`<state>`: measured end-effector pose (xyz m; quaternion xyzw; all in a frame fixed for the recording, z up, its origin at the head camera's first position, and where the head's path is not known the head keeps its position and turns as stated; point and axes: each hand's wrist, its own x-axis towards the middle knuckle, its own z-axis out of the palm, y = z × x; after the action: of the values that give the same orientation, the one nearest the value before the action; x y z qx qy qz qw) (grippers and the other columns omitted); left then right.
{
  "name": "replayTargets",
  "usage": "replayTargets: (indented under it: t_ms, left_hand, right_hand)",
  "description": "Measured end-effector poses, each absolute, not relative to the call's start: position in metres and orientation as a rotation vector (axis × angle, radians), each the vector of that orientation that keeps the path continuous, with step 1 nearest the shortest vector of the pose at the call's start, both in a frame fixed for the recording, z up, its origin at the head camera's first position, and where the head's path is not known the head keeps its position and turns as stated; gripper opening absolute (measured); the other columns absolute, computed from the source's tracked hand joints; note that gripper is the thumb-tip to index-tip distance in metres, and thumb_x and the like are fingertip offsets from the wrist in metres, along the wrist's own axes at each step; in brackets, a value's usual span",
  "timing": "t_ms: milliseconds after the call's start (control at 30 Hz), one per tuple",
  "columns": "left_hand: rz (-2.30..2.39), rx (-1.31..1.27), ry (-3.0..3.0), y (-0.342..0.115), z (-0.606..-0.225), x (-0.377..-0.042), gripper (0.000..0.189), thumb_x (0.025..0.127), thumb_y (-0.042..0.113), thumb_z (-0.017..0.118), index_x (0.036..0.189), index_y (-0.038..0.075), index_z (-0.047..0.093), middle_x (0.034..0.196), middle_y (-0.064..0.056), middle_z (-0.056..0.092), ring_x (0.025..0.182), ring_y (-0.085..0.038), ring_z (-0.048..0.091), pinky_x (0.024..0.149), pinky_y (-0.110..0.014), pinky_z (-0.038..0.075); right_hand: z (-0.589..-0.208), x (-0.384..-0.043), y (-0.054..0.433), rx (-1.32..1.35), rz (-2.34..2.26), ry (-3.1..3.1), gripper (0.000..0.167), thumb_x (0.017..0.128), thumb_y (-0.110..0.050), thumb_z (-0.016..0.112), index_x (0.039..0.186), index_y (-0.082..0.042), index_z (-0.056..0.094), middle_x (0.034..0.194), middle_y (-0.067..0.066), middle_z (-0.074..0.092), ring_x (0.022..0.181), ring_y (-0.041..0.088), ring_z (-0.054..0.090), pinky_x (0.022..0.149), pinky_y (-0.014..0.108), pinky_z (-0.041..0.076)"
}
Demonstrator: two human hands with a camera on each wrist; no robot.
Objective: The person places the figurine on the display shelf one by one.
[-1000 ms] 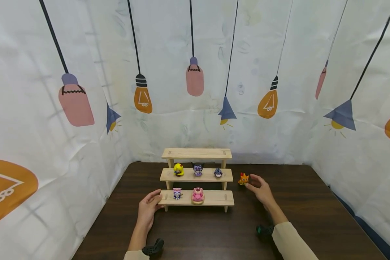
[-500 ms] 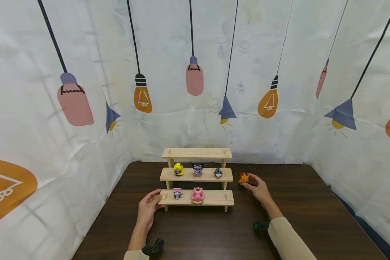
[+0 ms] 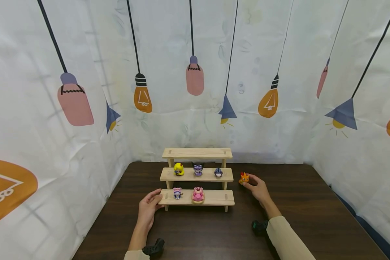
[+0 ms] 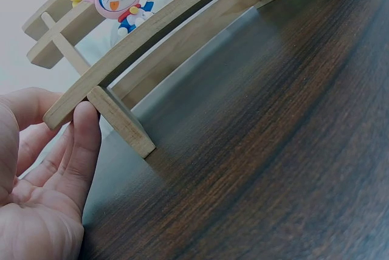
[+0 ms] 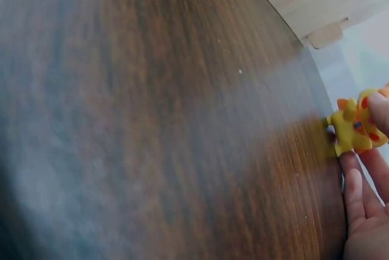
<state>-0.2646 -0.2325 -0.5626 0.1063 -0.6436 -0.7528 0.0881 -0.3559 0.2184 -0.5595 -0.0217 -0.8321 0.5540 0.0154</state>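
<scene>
A three-step wooden display shelf [image 3: 211, 198] stands on the dark wooden table [image 3: 195, 234]. My left hand [image 3: 147, 207] pinches the left end of its lowest board [image 4: 137, 47], thumb on top and fingertips underneath. To the right of the shelf, my right hand [image 3: 259, 189] holds a small orange and yellow toy figure [image 3: 243, 178] between thumb and fingers. Its yellow body [image 5: 349, 129] shows red-orange spots in the right wrist view, with its feet right at the tabletop. On the lowest board stand a pink-hooded cat figure [image 3: 177, 194] and a pink bear figure [image 3: 198, 195].
The middle board carries a yellow-haired figure [image 3: 178, 169], a purple and black figure [image 3: 198, 169] and a blue-grey figure [image 3: 218, 172]. Nothing stands on the top board [image 3: 196, 153]. A white curtain [image 3: 182, 133] printed with lamps surrounds the table's back and sides.
My right forearm has shifted slightly left, and the right hand has settled a little around the toy figure. The left hand and the shelf have stayed in place.
</scene>
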Motion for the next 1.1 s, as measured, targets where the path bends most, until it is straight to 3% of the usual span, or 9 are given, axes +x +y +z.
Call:
replayTargets:
  t_ms: [900,1100]
  left_hand:
    - [-2.233,0.342,-1.921,-0.2328,-0.5635,-0.2673,0.038,0.101,0.011,0.065,0.137,-0.001,0.06,0.103,0.003,0.072,0.082,-0.01,0.069,0.071,-0.025,0.061]
    - [-2.237,0.341,-1.939,-0.2338,-0.563,-0.2667,0.041,0.101,0.013,0.065,0.139,-0.001,0.059,0.105,0.003,0.072,0.084,-0.01,0.069,0.072,-0.024,0.061]
  right_hand:
    - [-0.5588,-0.354,0.2195,-0.075,1.783,-2.546,0.06,0.099,-0.032,0.069,0.152,-0.011,0.049,0.153,0.021,0.049,0.141,0.039,0.044,0.114,0.057,0.041]
    - [-0.5596,-0.3546,0.2191,-0.082,1.759,-2.54,0.059,0.099,-0.033,0.069,0.151,-0.01,0.051,0.149,0.02,0.053,0.136,0.037,0.049,0.109,0.05,0.045]
